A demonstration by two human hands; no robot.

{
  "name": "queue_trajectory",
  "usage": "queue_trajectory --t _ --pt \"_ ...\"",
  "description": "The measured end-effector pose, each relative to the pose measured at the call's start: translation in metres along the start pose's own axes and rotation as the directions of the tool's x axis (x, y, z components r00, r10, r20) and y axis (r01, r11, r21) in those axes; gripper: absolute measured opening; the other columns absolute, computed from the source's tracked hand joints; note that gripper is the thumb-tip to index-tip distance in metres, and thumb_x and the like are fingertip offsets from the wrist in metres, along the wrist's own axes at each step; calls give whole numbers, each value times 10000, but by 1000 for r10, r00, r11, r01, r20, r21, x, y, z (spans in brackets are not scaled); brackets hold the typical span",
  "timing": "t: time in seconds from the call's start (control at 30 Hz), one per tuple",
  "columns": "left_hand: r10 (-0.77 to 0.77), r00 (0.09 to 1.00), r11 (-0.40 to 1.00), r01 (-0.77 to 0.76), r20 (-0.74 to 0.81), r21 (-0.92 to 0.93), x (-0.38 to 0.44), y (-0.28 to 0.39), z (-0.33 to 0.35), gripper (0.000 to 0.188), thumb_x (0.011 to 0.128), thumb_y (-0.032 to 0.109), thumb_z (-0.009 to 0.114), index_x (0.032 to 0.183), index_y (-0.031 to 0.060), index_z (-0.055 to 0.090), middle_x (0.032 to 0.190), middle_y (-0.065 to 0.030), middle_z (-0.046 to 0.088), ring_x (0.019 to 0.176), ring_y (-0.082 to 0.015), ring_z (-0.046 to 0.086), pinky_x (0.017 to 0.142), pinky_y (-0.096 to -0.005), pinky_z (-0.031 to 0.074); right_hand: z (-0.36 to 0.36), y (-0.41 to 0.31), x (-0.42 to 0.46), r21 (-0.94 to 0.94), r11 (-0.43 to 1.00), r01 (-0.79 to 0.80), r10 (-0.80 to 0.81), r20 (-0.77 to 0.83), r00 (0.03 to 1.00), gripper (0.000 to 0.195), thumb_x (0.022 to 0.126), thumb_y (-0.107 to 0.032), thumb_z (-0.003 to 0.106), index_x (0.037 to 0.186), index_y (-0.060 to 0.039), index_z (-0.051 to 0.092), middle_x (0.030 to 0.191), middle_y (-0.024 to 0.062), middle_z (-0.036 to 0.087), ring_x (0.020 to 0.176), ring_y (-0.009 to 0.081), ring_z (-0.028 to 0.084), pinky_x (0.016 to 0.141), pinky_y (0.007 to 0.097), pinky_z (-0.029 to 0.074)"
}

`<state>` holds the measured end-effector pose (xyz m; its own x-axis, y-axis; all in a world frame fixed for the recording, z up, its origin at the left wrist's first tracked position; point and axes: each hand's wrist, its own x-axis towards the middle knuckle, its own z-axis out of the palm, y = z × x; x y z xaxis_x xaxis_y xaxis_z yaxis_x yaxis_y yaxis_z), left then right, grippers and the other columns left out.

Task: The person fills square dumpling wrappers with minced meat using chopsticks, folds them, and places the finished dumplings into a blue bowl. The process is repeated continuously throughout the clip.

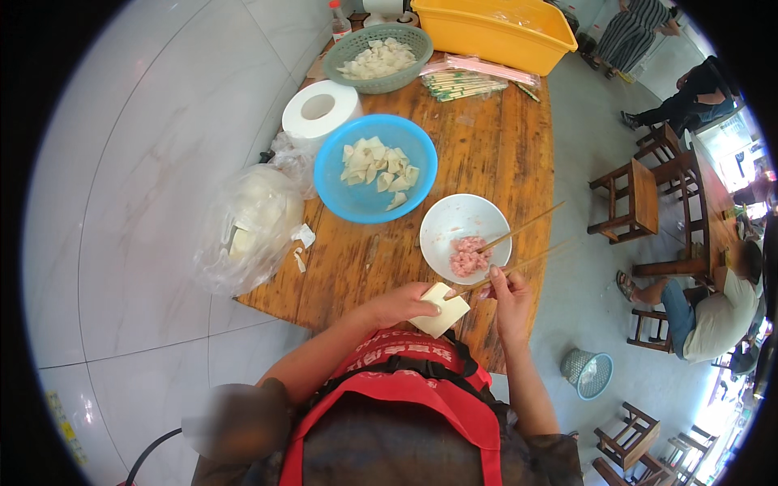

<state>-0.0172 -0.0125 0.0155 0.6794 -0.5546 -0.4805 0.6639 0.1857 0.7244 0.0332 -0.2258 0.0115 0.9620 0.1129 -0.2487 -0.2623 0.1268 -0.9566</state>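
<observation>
My left hand (pixel 398 305) holds a stack of pale square dough wrappers (pixel 448 319) just above the table's near edge. In my right hand (pixel 512 307) is a thin wooden chopstick (pixel 527 260), its lower tip at the top wrapper by my left fingers. Just beyond stands a white bowl (pixel 439 222) with pink minced meat (pixel 468 258) in it. A second chopstick (pixel 527 223) rests in the meat and leans over the bowl's right rim. Further left, a blue plastic basin (pixel 331 203) contains several folded wontons (pixel 371 159).
On the wooden table (pixel 364 267) are a clear plastic bag (pixel 261 206), a paper roll (pixel 295 115), a green basket (pixel 389 85) of wontons, packaged chopsticks (pixel 462 85) and a yellow bin (pixel 486 33). A wastebasket (pixel 571 367) and stools (pixel 641 194) stand right; a seated person (pixel 717 316) is beyond.
</observation>
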Motion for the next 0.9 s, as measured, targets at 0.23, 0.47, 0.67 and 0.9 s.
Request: queue_trajectory --t 0.23,0.47,0.67,0.9 --pt "150 983 983 -160 -109 -91 1 -2 3 452 846 172 606 1236 -1 459 1081 -64 581 934 -125 560 827 -279 448 -8 -11 11 76 991 -111 98 151 984 173 897 -114 564 968 42 576 856 126 641 735 161 642 655 274 533" --pt "77 992 997 -75 -103 26 0 4 -2 460 876 182 579 1264 -9 424 1131 -116 572 987 -189 590 858 -307 464 -5 -10 3 112 991 -68 48 177 983 187 922 -129 517 1037 16 538 896 108 623 739 181 643 679 303 558" --pt "21 994 894 -65 -103 -443 -6 14 16 369 889 125 524 1219 -30 464 1084 -129 594 949 -205 602 836 -326 494 1 -9 2 215 974 -72 43 135 990 188 938 -141 488 1034 17 523 875 100 609 736 184 641 675 308 560" --pt "-90 991 761 3 -101 -648 -18 17 19 359 874 64 477 1213 -56 460 1098 -158 589 981 -247 602 837 -359 502 7 -19 -12 146 987 69 -90 143 986 167 939 -127 477 1018 9 537 957 115 591 823 192 626 719 313 546"
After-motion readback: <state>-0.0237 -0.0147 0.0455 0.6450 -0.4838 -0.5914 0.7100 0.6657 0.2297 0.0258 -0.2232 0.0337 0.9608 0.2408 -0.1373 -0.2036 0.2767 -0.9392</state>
